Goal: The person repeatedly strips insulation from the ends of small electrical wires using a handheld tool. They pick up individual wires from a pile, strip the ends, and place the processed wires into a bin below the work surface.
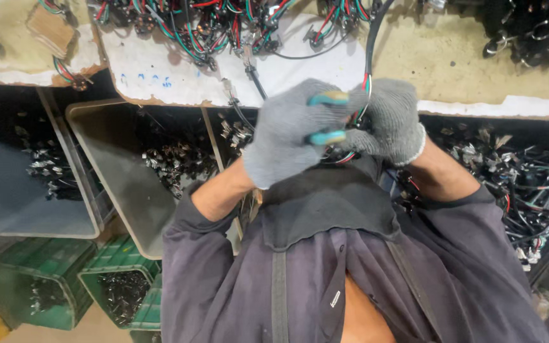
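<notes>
While both gloved hands meet at the middle of the view, the scene from left to right reads:

Far-left bins: a grey tray (39, 216) and a tilted grey tray (119, 184) hold small metal clips; two green crates (39, 279) sit nearer, below them.

Left hand (287, 130): in a grey knit glove, clamped around the teal handles of a pair of pliers (326, 117).

Pliers axis: the two handles lie roughly left to right, one above the other, with the working end pointing right into the other hand; the tip itself is hidden.

Right hand (389, 121): in a grey knit glove, closed on a bundle of red, green and black wires (368, 57), touching the left hand.

Wire axis: the bundle runs from the right hand up and away to the far bench (452, 57).

Right side: a heap of cut wire pieces with metal ends (528, 184) lies below the bench edge.
</notes>
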{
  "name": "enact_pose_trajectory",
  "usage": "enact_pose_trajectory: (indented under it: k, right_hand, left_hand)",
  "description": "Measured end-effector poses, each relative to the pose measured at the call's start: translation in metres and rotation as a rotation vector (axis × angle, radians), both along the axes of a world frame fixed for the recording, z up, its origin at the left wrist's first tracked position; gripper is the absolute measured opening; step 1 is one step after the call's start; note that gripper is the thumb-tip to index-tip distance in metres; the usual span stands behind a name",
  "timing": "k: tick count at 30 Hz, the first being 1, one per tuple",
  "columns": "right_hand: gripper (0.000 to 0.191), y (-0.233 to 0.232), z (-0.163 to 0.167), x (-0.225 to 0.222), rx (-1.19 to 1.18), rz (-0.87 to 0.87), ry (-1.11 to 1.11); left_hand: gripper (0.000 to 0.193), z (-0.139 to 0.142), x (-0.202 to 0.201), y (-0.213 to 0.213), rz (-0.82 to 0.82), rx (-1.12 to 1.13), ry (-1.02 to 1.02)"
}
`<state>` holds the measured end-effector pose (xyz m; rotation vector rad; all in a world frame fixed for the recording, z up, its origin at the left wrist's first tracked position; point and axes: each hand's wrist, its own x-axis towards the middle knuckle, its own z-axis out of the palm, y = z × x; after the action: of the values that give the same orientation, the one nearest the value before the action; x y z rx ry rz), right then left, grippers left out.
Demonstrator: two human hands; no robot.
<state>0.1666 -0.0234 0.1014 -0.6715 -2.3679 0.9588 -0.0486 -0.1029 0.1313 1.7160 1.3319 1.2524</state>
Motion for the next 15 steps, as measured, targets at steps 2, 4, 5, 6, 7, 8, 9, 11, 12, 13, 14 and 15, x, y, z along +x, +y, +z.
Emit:
enact_pose_trajectory:
  k: [2,4,5,6,7,8,9,11,12,13,14,15]
  right_hand:
    - [0.043,-0.002,0.000,-0.002,0.043,-0.065,-0.040]
    - [0.041,-0.005,0.002,-0.006,0.068,0.038,-0.246]
    - [0.041,-0.006,0.002,-0.009,0.080,0.092,-0.351]
    - [0.034,-0.008,0.002,-0.013,0.081,0.173,-0.430]
    - [0.027,-0.010,0.002,-0.018,0.082,0.259,-0.509]
    - [0.020,-0.011,0.001,-0.021,0.085,0.350,-0.586]
    - [0.023,-0.012,0.000,-0.024,0.091,0.351,-0.573]
    - [0.024,-0.013,-0.003,-0.026,0.118,0.383,-0.518]
    - [0.024,-0.014,-0.005,-0.026,0.133,0.421,-0.474]
    - [0.024,-0.014,-0.006,-0.026,0.138,0.449,-0.450]
    - [0.025,-0.016,-0.007,-0.026,0.146,0.475,-0.433]
    - [0.025,-0.017,-0.007,-0.025,0.150,0.484,-0.427]
  left_hand:
    - [0.023,0.013,-0.013,-0.010,0.047,-0.021,-0.191]
    - [0.022,0.015,-0.020,-0.023,0.086,-0.027,-0.848]
    - [0.022,0.012,-0.021,-0.031,0.048,-0.041,-0.993]
    - [0.022,0.004,-0.018,-0.037,-0.027,-0.081,-1.057]
    - [0.021,-0.005,-0.014,-0.044,-0.097,-0.134,-1.069]
    - [0.021,-0.017,-0.006,-0.047,-0.197,-0.184,-1.017]
    - [0.021,-0.027,0.003,-0.051,-0.313,-0.225,-0.961]
    - [0.020,-0.039,0.024,-0.055,-0.661,-0.272,-0.851]
    - [0.020,-0.037,0.036,-0.057,-0.875,-0.271,-0.801]
    - [0.020,-0.032,0.043,-0.055,-1.038,-0.269,-0.753]
    - [0.020,-0.024,0.049,-0.052,-1.098,-0.255,-0.692]
    - [0.020,-0.015,0.051,-0.045,-1.058,-0.225,-0.611]
